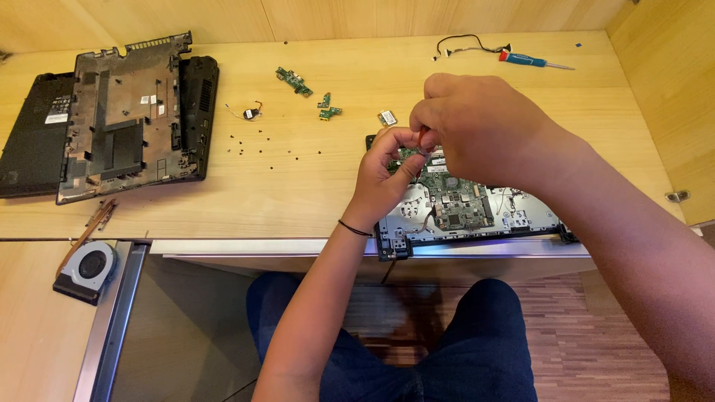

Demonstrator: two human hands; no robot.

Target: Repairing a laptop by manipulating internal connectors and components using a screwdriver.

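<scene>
An opened laptop chassis [521, 219] with a green mainboard [456, 201] lies at the table's front edge. My left hand [383, 175] hovers over its far left part, thumb and fingers pinched on a small part that I cannot make out. My right hand [480, 126] is right beside it, fingers closed around the same small spot above the board. What sits between the fingertips is hidden by the hands.
A black laptop bottom cover [123, 119] and a battery [33, 141] lie far left. Small green boards [294, 80], [328, 110], a card [386, 117], loose screws [257, 145], a coin cell with wires [251, 113], a screwdriver [532, 61], a cable [465, 43]. A cooling fan [89, 268] rests lower left.
</scene>
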